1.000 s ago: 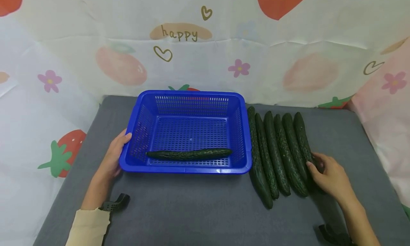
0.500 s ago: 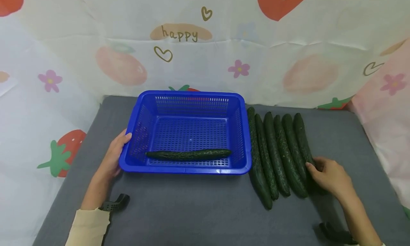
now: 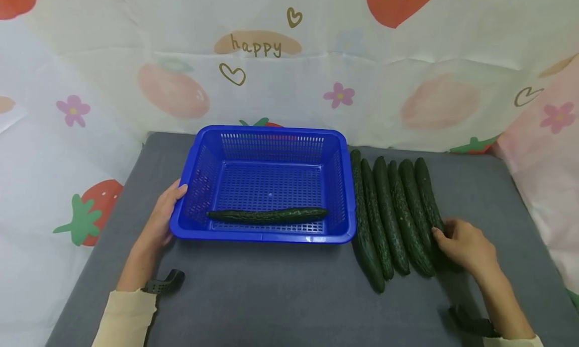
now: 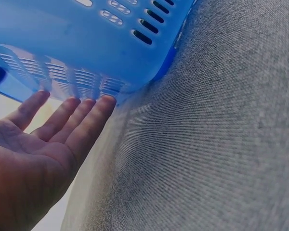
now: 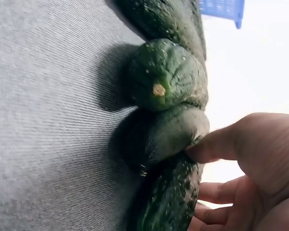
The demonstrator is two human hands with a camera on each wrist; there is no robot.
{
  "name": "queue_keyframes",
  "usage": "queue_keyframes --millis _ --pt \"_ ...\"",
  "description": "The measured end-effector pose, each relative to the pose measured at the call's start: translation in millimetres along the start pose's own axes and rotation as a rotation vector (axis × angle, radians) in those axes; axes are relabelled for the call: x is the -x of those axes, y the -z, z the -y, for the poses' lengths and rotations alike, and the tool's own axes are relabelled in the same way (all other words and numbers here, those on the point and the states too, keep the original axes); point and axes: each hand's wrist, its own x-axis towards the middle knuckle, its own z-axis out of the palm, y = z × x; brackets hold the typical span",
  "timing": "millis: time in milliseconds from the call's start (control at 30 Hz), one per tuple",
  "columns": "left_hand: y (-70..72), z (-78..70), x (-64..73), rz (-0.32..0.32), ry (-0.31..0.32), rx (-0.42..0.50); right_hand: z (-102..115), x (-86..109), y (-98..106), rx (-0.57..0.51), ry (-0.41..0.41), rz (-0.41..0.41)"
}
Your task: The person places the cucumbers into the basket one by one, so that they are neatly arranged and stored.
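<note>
A blue perforated plastic basket (image 3: 264,235) stands on the grey cloth with one cucumber (image 3: 267,216) lying crosswise near its front. My left hand (image 3: 162,214) holds the basket's left side, thumb over the rim. Its fingertips (image 4: 106,102) touch the outer wall in the left wrist view. To the basket's right, several dark green cucumbers lie side by side. My right hand (image 3: 468,246) grips the rightmost cucumber (image 3: 426,191) near its front end, thumb on the near side and fingers beyond. The right wrist view shows that cucumber (image 5: 168,199) against its neighbour (image 5: 171,132), still in the row.
The row's leftmost cucumber (image 3: 368,246) lies right against the basket's right side. A grey cloth (image 3: 271,297) covers the table. Behind it hangs a printed fabric backdrop (image 3: 289,96) with fruit and flowers.
The head view has shifted very slightly. Both hands, the basket and the cucumbers stay practically where they were.
</note>
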Motion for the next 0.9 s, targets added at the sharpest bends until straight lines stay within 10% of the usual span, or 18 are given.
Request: queue_keyframes --millis 367,900 --pt "2.4 1.5 0.8 0.014 -0.015 0.011 1 12.0 -18 0.109 0.159 -0.238" --pt "0.4 2.9 -1.9 0.018 -0.023 0.038 -8 6.5 -12 0.136 0.197 -0.228"
